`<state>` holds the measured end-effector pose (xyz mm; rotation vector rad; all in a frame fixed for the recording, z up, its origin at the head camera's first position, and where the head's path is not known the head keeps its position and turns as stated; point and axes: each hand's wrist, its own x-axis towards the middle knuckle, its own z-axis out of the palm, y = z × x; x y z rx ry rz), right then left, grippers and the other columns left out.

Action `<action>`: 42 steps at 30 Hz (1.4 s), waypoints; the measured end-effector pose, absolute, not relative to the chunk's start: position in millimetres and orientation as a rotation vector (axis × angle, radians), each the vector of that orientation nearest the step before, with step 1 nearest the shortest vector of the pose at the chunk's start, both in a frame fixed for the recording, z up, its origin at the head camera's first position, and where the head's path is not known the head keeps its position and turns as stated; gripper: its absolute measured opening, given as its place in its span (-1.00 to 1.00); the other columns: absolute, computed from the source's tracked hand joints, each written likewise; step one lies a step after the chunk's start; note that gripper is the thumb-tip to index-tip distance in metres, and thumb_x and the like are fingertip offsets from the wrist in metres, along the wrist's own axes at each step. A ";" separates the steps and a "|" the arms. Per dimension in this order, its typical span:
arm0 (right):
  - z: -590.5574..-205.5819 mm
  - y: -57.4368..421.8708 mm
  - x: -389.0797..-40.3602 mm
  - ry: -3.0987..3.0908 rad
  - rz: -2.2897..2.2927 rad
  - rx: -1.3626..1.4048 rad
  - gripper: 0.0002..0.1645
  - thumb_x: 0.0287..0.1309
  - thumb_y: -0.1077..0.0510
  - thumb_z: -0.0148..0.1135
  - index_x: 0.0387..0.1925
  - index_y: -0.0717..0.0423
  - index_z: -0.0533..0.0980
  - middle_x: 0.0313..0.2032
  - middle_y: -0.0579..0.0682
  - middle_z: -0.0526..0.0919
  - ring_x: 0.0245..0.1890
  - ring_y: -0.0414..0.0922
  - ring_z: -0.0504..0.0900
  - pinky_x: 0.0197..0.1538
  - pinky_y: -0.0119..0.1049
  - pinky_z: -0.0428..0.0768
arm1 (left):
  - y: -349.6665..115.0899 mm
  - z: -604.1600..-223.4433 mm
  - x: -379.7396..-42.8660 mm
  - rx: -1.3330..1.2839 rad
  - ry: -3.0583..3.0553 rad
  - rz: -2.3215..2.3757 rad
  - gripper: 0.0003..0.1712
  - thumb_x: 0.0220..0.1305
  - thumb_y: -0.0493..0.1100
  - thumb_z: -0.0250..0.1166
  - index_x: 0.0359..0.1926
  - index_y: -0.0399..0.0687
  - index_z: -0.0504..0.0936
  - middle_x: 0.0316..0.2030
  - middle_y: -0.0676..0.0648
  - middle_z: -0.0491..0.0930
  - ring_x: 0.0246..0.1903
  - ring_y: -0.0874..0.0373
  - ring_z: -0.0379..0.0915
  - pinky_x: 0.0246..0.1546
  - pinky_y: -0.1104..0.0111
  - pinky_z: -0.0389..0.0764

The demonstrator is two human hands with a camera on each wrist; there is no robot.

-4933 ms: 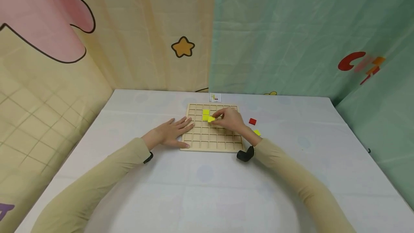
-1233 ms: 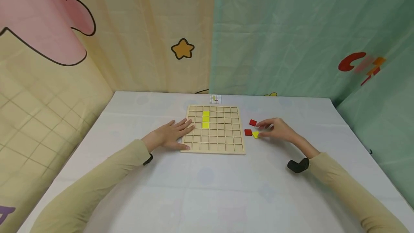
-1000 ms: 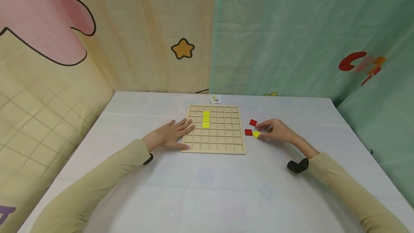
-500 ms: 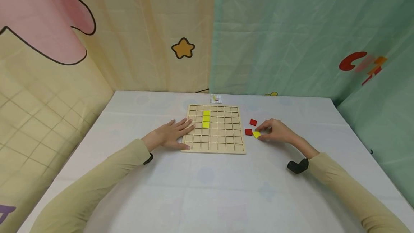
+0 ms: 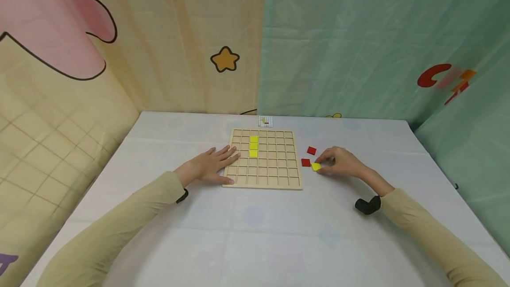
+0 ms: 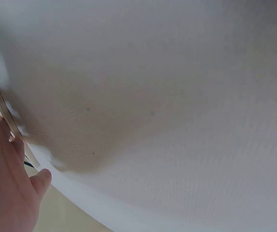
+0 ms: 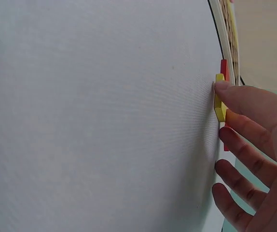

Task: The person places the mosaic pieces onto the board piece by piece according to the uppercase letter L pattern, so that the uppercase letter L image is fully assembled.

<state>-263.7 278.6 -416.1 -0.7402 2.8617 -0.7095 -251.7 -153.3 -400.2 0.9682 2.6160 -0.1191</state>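
My left hand point(image 5: 209, 165) lies flat with spread fingers on the left edge of a wooden grid board point(image 5: 279, 177). Three yellow tiles point(image 5: 253, 146) stand in one column in the board's cells. To the right of the board, the thumb and index finger of my right hand point(image 5: 339, 161) pinch a loose yellow square tile point(image 5: 315, 167), close over the tabletop. The right wrist view shows the thumb on the near side of that tile point(image 7: 218, 99), the other fingers loosely bent. One red tile point(image 5: 305, 162) lies right beside it, another red tile point(image 5: 311, 150) a little behind.
A small printed card point(image 5: 265, 121) with a coloured grid pattern lies behind the board. White cloth covers the table point(image 5: 255, 242). Patterned curtains point(image 5: 342, 48) hang along the table's back and sides.
Earlier my right hand held a yellow tile over the board; that tile now sits third in the column. The hand has moved right and closed finger and thumb on another yellow tile. My left hand stays put.
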 end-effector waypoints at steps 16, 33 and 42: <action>-414.7 276.2 -255.9 2.933 -0.639 -0.732 -0.71 -0.05 0.05 0.47 -0.24 0.05 0.72 -0.28 -0.08 0.76 -0.30 -0.18 0.55 -0.26 -0.36 0.51 | -153.7 -401.4 -251.2 0.964 2.613 -0.119 0.05 0.26 0.47 -0.04 0.54 0.07 -0.21 0.54 -0.09 -0.32 0.53 -0.05 -0.41 0.44 -0.13 -0.15; -407.0 243.8 -251.8 3.037 -0.788 -0.739 -0.73 -0.05 0.07 0.45 -0.26 0.07 0.71 -0.31 -0.02 0.76 -0.43 -0.18 0.56 -0.47 -0.42 0.44 | -154.6 -402.9 -252.4 0.967 2.616 -0.098 0.05 0.26 0.48 -0.05 0.54 0.08 -0.21 0.54 -0.09 -0.32 0.53 -0.05 -0.41 0.44 -0.13 -0.16; -399.5 212.7 -259.5 3.032 -0.800 -0.719 -0.67 -0.06 0.01 0.46 -0.21 0.04 0.72 -0.32 -0.05 0.74 -0.44 -0.21 0.50 -0.45 -0.38 0.40 | -154.8 -401.3 -253.5 0.980 2.612 -0.108 0.05 0.27 0.47 -0.05 0.54 0.06 -0.22 0.54 -0.10 -0.33 0.53 -0.06 -0.42 0.44 -0.14 -0.15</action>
